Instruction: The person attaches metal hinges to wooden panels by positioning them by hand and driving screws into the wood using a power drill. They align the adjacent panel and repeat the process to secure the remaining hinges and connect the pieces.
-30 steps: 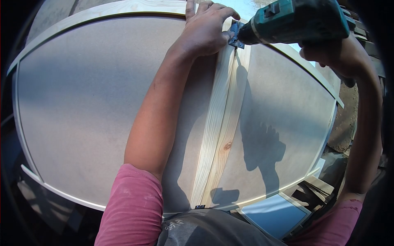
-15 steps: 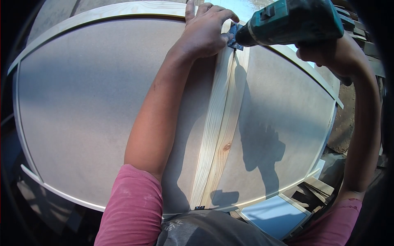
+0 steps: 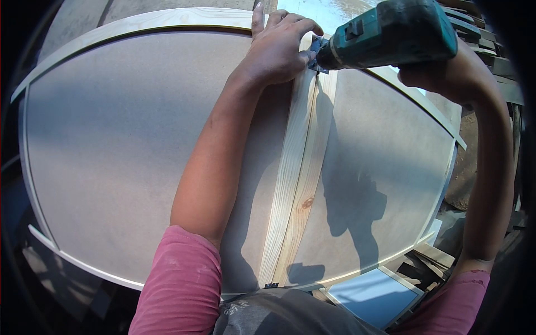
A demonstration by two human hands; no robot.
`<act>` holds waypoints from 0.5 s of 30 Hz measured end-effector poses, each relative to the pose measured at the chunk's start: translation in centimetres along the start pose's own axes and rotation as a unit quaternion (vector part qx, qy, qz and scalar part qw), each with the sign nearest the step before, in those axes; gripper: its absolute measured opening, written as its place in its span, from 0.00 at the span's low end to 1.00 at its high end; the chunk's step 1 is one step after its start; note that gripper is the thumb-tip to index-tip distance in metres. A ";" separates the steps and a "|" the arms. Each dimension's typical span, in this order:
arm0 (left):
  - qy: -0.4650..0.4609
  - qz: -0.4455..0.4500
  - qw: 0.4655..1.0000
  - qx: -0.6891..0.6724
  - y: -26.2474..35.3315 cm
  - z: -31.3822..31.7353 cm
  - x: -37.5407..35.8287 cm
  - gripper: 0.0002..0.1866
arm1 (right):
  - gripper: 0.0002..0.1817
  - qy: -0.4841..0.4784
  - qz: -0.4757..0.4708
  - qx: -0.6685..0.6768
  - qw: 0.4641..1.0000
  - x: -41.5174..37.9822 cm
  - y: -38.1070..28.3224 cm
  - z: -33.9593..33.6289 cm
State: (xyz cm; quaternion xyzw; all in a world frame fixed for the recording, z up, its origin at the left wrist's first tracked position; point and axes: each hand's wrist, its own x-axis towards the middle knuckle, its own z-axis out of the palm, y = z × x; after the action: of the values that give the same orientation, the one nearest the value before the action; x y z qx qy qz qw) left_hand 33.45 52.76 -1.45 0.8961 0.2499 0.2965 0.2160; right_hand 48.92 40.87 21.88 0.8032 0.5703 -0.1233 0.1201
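Note:
A dark metal hinge (image 3: pixel 319 65) lies across the seam between two pale wooden strips (image 3: pixel 304 167) at the far end of the panels. My left hand (image 3: pixel 279 49) holds it there, thumb against its left side and the other fingers bent over the frame's far edge. In my right hand (image 3: pixel 441 75) is a teal and black cordless drill (image 3: pixel 391 34), gripped by its handle. Its chuck points left and meets the hinge; the bit and any screw are hidden. A second small hinge (image 3: pixel 271 285) sits at the near end of the seam.
Two large framed panels, the left (image 3: pixel 139 145) and the right (image 3: pixel 385 145), lie side by side. Wood scraps (image 3: pixel 497 61) are stacked at the upper right. A small framed pale blue panel (image 3: pixel 371 296) and wood offcuts (image 3: pixel 435 254) lie at the lower right.
The drill and my right hand have shifted slightly left and down in view. My left hand stays at the hinge, and the whole view has tipped a little.

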 end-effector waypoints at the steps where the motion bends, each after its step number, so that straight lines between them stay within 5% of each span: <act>1: 0.004 0.003 1.000 0.002 -0.2 0.4 0.0 0.28 | 0.16 0.010 0.000 0.001 1.000 0.0 0.6 -0.2; 3: -0.011 -0.037 0.997 -0.060 1.4 -0.5 -0.1 0.19 | 0.20 -0.041 -0.128 0.046 0.990 0.2 -0.2 -1.0; 5: -0.023 -0.035 0.998 -0.052 1.4 -0.7 -0.2 0.22 | 0.22 0.103 -0.214 -0.041 0.971 -1.7 0.3 0.7; 6: -0.030 -0.044 0.997 -0.062 1.6 -1.0 -0.3 0.21 | 0.19 0.082 -0.231 -0.071 0.967 -2.3 0.8 0.8; 7: -0.035 -0.053 0.995 -0.072 1.9 -1.3 -0.2 0.19 | 0.19 -0.029 -0.181 -0.063 0.981 -2.4 1.0 1.1; 8: -0.036 -0.060 0.995 -0.076 2.0 -1.2 -0.2 0.18 | 0.20 0.019 -0.183 -0.015 0.983 -4.0 1.5 3.2; 12: -0.036 -0.072 0.993 -0.088 2.3 -1.6 -0.1 0.19 | 0.37 -0.042 -0.155 0.155 0.975 -9.2 3.3 11.6; 15: -0.056 -0.086 0.990 -0.094 2.5 -2.2 0.1 0.20 | 0.38 -0.012 -0.138 0.148 0.979 -10.7 3.1 15.4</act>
State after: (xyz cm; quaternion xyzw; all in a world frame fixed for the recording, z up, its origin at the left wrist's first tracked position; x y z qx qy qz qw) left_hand 32.89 51.37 1.55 0.8621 0.2846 0.2486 0.3377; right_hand 47.47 25.22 11.18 0.7239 0.6499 -0.2311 -0.0114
